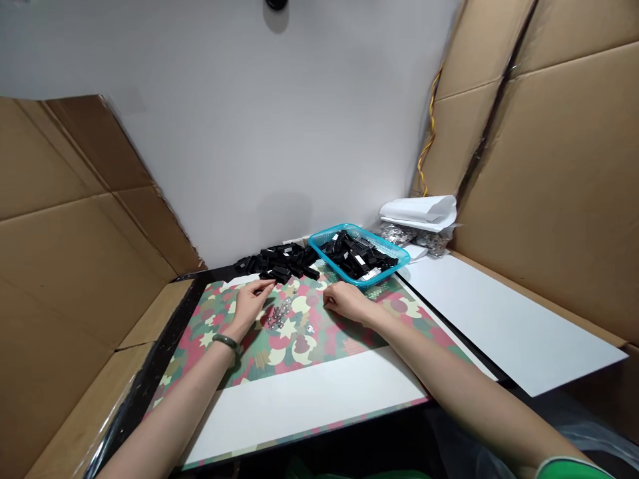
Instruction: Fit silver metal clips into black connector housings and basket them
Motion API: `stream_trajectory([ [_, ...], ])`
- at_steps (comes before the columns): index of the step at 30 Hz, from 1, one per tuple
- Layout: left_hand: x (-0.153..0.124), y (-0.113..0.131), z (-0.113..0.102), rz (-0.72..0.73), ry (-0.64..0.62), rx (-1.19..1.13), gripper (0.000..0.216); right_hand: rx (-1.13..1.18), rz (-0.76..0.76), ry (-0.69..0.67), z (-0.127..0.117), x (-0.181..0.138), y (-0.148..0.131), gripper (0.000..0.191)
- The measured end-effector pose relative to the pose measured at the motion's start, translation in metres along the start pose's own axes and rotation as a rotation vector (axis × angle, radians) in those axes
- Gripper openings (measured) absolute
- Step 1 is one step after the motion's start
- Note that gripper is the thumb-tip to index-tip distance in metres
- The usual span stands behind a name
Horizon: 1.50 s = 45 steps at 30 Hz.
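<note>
My left hand (pixel 251 301) rests on the patterned mat (pixel 299 336), its fingers pinched together just short of a pile of black plastic parts (pixel 279 261); whether anything is in the pinch I cannot make out. A green bracelet sits on that wrist. My right hand (pixel 345 301) lies on the mat with its fingers curled under, close to the turquoise basket (pixel 394 254) full of black parts. Between the two hands lies a scatter of small silver metal pieces (pixel 280 314).
Cardboard walls stand to the left and right. A white sheet (pixel 504 319) covers the table on the right. Behind the basket lie folded white paper (pixel 422 211) and bags of small metal parts (pixel 407 236). A yellow cable (pixel 429 143) hangs in the back corner.
</note>
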State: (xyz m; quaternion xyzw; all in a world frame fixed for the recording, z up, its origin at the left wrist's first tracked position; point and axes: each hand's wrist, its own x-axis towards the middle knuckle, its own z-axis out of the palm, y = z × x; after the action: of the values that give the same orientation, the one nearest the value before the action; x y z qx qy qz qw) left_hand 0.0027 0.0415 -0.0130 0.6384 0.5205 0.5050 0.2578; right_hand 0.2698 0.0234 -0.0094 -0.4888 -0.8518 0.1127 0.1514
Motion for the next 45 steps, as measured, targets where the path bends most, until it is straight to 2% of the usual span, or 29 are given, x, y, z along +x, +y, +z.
stream_trajectory([
  [3,0.021,-0.003,0.007,0.125,-0.021,0.169,0.023,0.015,-0.020,0.010,0.002,0.001,0.001,0.016],
  [7,0.040,-0.009,0.024,0.329,-0.080,0.508,0.021,0.061,-0.051,0.051,0.007,0.001,-0.002,0.021],
  [11,0.047,-0.020,0.035,0.425,-0.144,0.681,0.016,0.326,-0.021,0.076,0.012,0.002,-0.002,0.011],
  [15,0.045,-0.027,0.035,0.443,-0.158,0.697,0.015,0.789,0.035,0.022,0.015,0.004,0.001,0.011],
  [18,0.041,-0.028,0.030,0.463,-0.179,0.703,0.019,0.992,0.056,-0.025,0.016,0.006,0.003,0.016],
  [23,0.033,-0.026,0.022,0.510,-0.241,0.722,0.024,1.086,0.051,-0.074,0.016,0.006,0.001,0.024],
  [30,0.037,-0.026,0.023,0.549,-0.305,0.750,0.044,1.081,0.072,-0.136,0.010,0.001,-0.008,0.011],
  [33,0.041,-0.026,0.021,0.552,-0.306,0.740,0.048,1.050,0.081,-0.103,0.011,0.002,-0.009,0.009],
  [37,0.039,-0.027,0.017,0.548,-0.261,0.586,0.039,1.039,0.116,-0.042,0.014,0.003,-0.009,0.012],
  [42,0.018,-0.011,0.019,0.412,0.040,0.211,0.029,1.109,0.104,-0.053,0.014,0.000,-0.010,0.020],
  [44,0.004,0.002,0.022,0.194,0.148,-0.127,0.022,1.125,0.095,-0.046,0.016,0.000,-0.009,0.021],
  [45,-0.003,0.009,0.024,0.104,0.149,-0.267,0.021,1.128,0.094,-0.039,0.017,0.001,-0.008,0.022],
])
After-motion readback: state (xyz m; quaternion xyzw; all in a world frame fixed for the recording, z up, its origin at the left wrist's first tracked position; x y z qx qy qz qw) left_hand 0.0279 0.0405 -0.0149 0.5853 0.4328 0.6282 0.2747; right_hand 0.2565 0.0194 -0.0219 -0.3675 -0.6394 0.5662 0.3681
